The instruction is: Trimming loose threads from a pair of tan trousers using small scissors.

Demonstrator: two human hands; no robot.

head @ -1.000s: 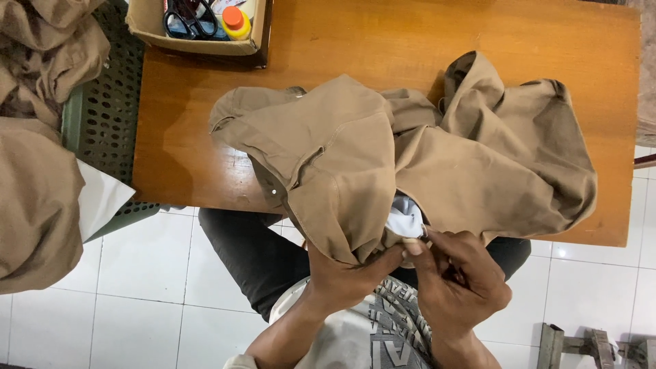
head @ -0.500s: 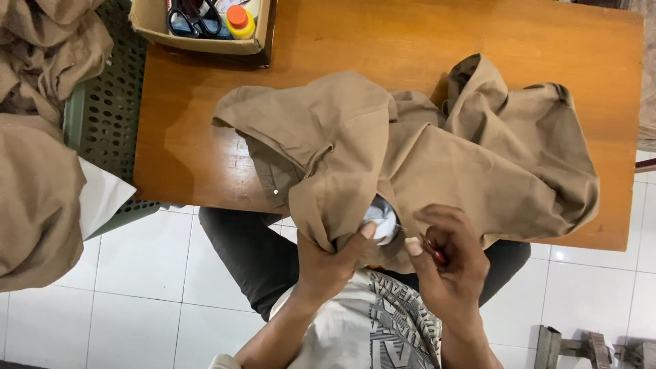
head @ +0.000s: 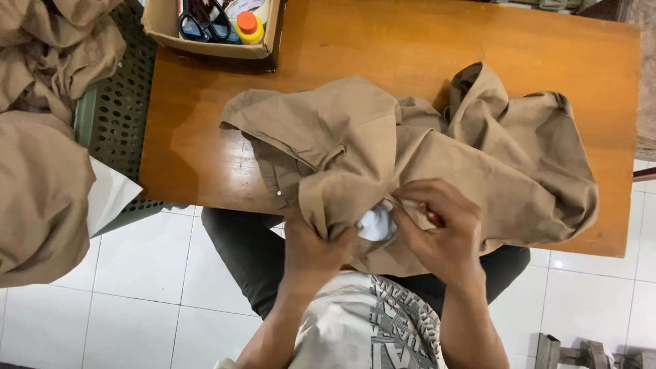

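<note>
White floor tiles are showing beneath an orange-brown wooden tabletop [head: 383, 48] in the head view. Lying crumpled over the tabletop's near edge and spreading toward its right side is a tan cotton garment [head: 478, 171], with a patch of white lining [head: 376, 222] showing at its near fold. At that edge the left hand [head: 316, 247] is closing its fingers on the fold beside the lining, while the right hand [head: 441, 229] is curling over the cloth, pinching a small red-handled tool [head: 434, 219]. At the far left corner an open cardboard box [head: 212, 44] is holding black-handled scissors [head: 203, 24] and an orange-capped bottle [head: 250, 27]. Beside the left edge a green perforated plastic basket [head: 113, 116] is carrying more tan cloth [head: 37, 191].
</note>
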